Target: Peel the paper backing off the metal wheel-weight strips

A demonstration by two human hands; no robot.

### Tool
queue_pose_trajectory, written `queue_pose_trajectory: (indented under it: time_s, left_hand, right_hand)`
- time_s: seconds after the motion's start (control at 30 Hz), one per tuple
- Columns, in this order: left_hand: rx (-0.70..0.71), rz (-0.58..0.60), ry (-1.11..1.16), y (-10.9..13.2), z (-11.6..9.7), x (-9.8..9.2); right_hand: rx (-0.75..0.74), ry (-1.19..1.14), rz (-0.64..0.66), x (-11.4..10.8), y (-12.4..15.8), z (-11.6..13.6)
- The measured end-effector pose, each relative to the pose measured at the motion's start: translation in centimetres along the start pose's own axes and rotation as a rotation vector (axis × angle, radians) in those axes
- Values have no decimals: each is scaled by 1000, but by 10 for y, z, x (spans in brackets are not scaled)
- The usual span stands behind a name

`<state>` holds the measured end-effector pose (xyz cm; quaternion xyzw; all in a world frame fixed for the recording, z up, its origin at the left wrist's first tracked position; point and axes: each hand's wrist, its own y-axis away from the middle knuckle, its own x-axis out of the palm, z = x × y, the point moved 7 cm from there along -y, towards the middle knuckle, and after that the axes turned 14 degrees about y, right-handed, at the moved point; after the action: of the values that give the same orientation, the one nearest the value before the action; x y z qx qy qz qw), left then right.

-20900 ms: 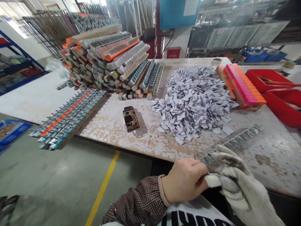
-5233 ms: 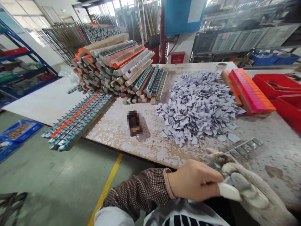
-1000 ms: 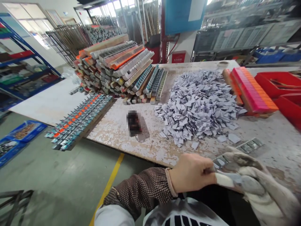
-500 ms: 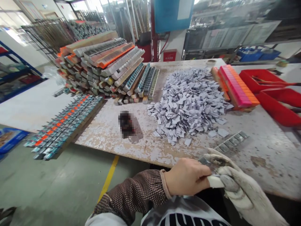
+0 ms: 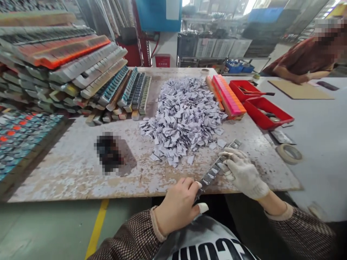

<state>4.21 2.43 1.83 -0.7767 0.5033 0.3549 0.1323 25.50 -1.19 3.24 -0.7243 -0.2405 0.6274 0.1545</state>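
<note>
Segmented strip (image 5: 209, 176) over scuffed workshop table (image 5: 67, 184)

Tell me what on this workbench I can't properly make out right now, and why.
All in the head view:
- Segmented strip: partly covered by the gloved right hand and, at its near end, the left hand.
- Dark object: pixelated, details lost.
- Bar stack: cut off by the left edge.
- White chip pile: lower layers hidden under upper chips.
</note>
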Motion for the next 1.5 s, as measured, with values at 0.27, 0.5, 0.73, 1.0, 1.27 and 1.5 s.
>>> queue_pose_trajectory:
  time_s: [0.27,0.5,0.73,1.0,1.27,1.5]
  left_hand:
    - [-31,68,67,-5,4,2]
    - [-35,113,98,-8,7,3]
    - [-45,141,125,-10,8,4]
    - [-12,110,125,-9,7,3]
    - [-56,-57,118,-29,25,-33]
    - [-165,-146,-204,-82,28,-41]
  right_hand:
    - [-56,-53,85,11,-7,-4]
    - [7,-120,84,11,-7,-6]
    - [-76,-1,191,13,-16,6]
    - [-100,27,208,25,-12,4]
    - [-40,-127,126,20,-5,22]
    - [94,-283,47,9,7,18]
